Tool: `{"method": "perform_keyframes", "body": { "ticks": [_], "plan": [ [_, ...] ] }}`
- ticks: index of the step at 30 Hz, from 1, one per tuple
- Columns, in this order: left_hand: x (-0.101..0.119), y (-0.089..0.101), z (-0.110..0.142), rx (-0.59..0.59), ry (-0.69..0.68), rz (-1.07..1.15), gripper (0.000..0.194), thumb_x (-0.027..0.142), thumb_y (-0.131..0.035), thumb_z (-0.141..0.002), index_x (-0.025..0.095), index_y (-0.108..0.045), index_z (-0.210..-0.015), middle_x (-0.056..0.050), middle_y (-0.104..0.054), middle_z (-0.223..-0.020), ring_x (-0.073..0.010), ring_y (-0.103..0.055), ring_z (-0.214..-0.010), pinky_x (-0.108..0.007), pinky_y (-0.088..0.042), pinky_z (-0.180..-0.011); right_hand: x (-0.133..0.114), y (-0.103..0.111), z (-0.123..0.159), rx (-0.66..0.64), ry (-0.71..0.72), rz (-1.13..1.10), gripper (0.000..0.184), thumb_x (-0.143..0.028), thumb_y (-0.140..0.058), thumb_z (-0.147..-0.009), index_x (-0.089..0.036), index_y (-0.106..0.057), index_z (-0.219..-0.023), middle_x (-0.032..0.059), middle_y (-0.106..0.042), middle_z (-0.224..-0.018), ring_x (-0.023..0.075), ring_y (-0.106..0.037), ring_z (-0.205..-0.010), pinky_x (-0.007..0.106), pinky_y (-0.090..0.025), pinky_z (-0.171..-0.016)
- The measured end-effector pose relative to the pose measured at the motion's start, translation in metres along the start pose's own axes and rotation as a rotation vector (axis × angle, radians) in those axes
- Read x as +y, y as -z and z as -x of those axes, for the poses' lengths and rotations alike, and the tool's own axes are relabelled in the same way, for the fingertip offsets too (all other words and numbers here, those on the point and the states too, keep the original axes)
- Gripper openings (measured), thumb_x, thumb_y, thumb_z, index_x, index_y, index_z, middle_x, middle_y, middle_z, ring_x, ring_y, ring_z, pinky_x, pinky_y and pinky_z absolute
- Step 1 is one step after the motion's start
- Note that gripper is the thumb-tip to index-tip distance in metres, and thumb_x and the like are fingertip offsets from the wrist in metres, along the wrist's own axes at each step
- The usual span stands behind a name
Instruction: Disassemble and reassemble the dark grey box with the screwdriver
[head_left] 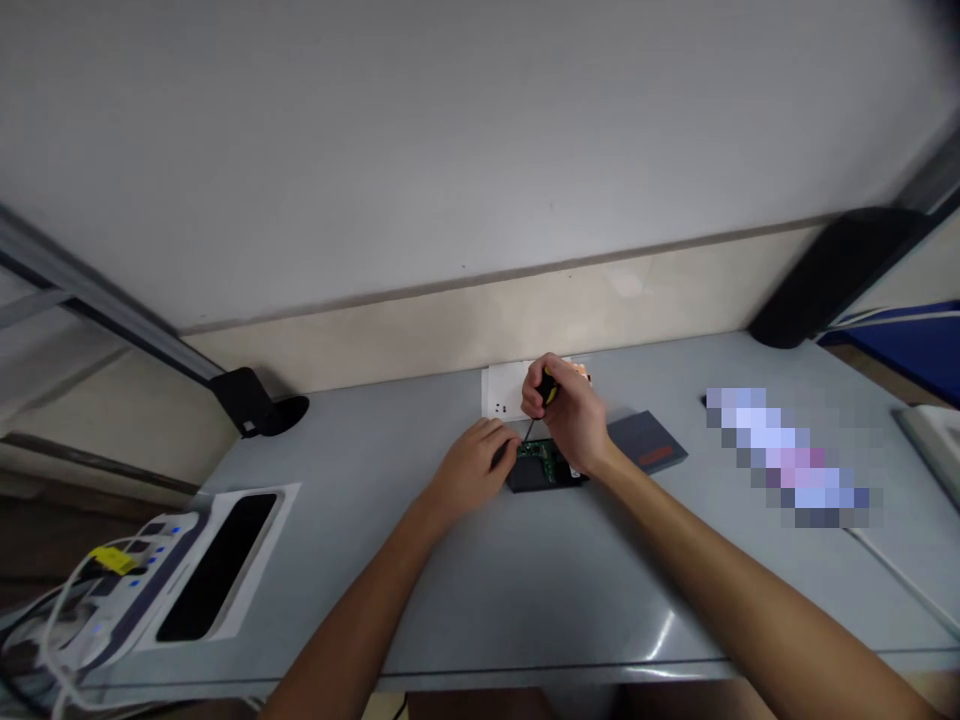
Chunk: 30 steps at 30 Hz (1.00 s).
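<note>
A small dark case with a green circuit board in it lies in the middle of the grey table. My right hand is closed round a screwdriver with a yellow and black handle, its thin shaft pointing down at the board. My left hand rests on the left edge of the case, fingers curled against it. The tip of the screwdriver is too small to make out.
A white box sits just behind the hands. A dark grey flat cover lies to the right of the case. A white power strip with cables and a white tray with a black insert lie at the left.
</note>
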<state>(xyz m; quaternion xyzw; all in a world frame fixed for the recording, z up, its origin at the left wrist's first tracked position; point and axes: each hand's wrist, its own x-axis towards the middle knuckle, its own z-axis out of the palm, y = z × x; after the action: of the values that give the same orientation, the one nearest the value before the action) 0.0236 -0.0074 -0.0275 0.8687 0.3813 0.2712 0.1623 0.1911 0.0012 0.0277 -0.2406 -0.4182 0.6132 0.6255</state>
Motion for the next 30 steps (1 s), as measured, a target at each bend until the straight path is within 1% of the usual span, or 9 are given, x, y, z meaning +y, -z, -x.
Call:
{"method": "perform_keyframes", "body": {
  "ticks": [5, 10, 14, 17, 22, 24, 26, 28, 30],
  "plan": [
    [-0.001, 0.000, -0.001, -0.004, -0.008, -0.011, 0.025, 0.020, -0.044, -0.103, 0.021, -0.066, -0.093, -0.006, -0.069, -0.092, -0.0225, -0.062, -0.091, -0.039, -0.055, -0.088, 0.002, 0.000, 0.004, -0.020, 0.035, 0.058, 0.038, -0.056, -0.068, -0.087, -0.023, -0.056, -0.072, -0.0037, -0.046, -0.059, 0.0119, -0.038, -0.056, 0.030, -0.030, -0.056],
    [-0.002, -0.001, -0.002, -0.014, -0.007, -0.015, 0.025, 0.019, -0.044, -0.102, 0.022, -0.067, -0.092, -0.006, -0.068, -0.091, -0.0225, -0.062, -0.092, -0.039, -0.054, -0.090, 0.007, 0.001, 0.003, -0.023, 0.049, 0.069, 0.041, -0.060, -0.068, -0.086, -0.023, -0.054, -0.073, -0.0048, -0.044, -0.058, 0.0115, -0.037, -0.054, 0.030, -0.030, -0.055],
    [-0.003, -0.002, -0.002, -0.006, -0.021, -0.023, 0.024, 0.018, -0.044, -0.102, 0.021, -0.065, -0.091, -0.006, -0.067, -0.089, -0.0223, -0.062, -0.090, -0.038, -0.054, -0.087, 0.012, 0.001, -0.001, 0.003, 0.085, 0.084, 0.040, -0.062, -0.066, -0.090, -0.024, -0.056, -0.082, -0.0062, -0.047, -0.059, 0.0108, -0.038, -0.053, 0.028, -0.031, -0.054],
    [-0.002, -0.002, -0.002, 0.005, -0.024, -0.036, 0.023, 0.018, -0.044, -0.102, 0.021, -0.064, -0.090, -0.005, -0.066, -0.088, -0.0215, -0.062, -0.088, -0.037, -0.054, -0.086, 0.015, -0.001, -0.002, 0.040, 0.126, 0.101, 0.044, -0.068, -0.067, -0.089, -0.026, -0.052, -0.090, -0.0083, -0.048, -0.059, 0.0108, -0.039, -0.053, 0.026, -0.031, -0.054],
    [-0.001, -0.001, 0.000, 0.004, -0.004, -0.048, 0.024, 0.021, -0.044, -0.104, 0.021, -0.065, -0.091, -0.006, -0.067, -0.089, -0.0218, -0.062, -0.088, -0.038, -0.055, -0.086, 0.015, -0.003, -0.002, 0.046, 0.112, 0.146, 0.052, -0.072, -0.071, -0.083, -0.028, -0.044, -0.089, -0.0107, -0.046, -0.058, 0.0106, -0.038, -0.053, 0.026, -0.032, -0.053],
    [0.000, -0.001, 0.000, -0.001, -0.003, -0.049, 0.025, 0.020, -0.044, -0.104, 0.021, -0.065, -0.090, -0.006, -0.067, -0.089, -0.0219, -0.061, -0.088, -0.038, -0.055, -0.087, 0.013, -0.001, -0.002, 0.046, 0.122, 0.171, 0.051, -0.071, -0.072, -0.083, -0.028, -0.046, -0.089, -0.0093, -0.051, -0.061, 0.0109, -0.043, -0.056, 0.026, -0.036, -0.056],
    [0.000, -0.001, 0.000, -0.002, -0.008, -0.047, 0.025, 0.020, -0.043, -0.103, 0.021, -0.064, -0.090, -0.006, -0.067, -0.089, -0.0218, -0.061, -0.089, -0.038, -0.054, -0.087, 0.010, 0.002, -0.003, 0.046, 0.135, 0.209, 0.049, -0.071, -0.072, -0.083, -0.027, -0.052, -0.089, -0.0063, -0.056, -0.068, 0.0115, -0.050, -0.062, 0.027, -0.040, -0.060],
    [-0.001, -0.001, -0.001, -0.006, -0.010, -0.043, 0.025, 0.019, -0.043, -0.103, 0.021, -0.064, -0.090, -0.006, -0.067, -0.088, -0.0216, -0.061, -0.088, -0.038, -0.054, -0.088, 0.008, 0.006, -0.004, 0.014, 0.122, 0.235, 0.049, -0.072, -0.070, -0.084, -0.025, -0.060, -0.090, -0.0031, -0.059, -0.074, 0.0127, -0.053, -0.068, 0.029, -0.043, -0.065],
    [-0.001, -0.001, -0.001, -0.006, -0.005, -0.038, 0.025, 0.020, -0.043, -0.103, 0.021, -0.064, -0.090, -0.005, -0.066, -0.088, -0.0214, -0.061, -0.088, -0.038, -0.054, -0.088, 0.007, 0.007, -0.005, -0.043, 0.093, 0.227, 0.050, -0.073, -0.067, -0.085, -0.024, -0.063, -0.092, -0.0014, -0.059, -0.076, 0.0141, -0.055, -0.071, 0.031, -0.045, -0.067]
  ]
}}
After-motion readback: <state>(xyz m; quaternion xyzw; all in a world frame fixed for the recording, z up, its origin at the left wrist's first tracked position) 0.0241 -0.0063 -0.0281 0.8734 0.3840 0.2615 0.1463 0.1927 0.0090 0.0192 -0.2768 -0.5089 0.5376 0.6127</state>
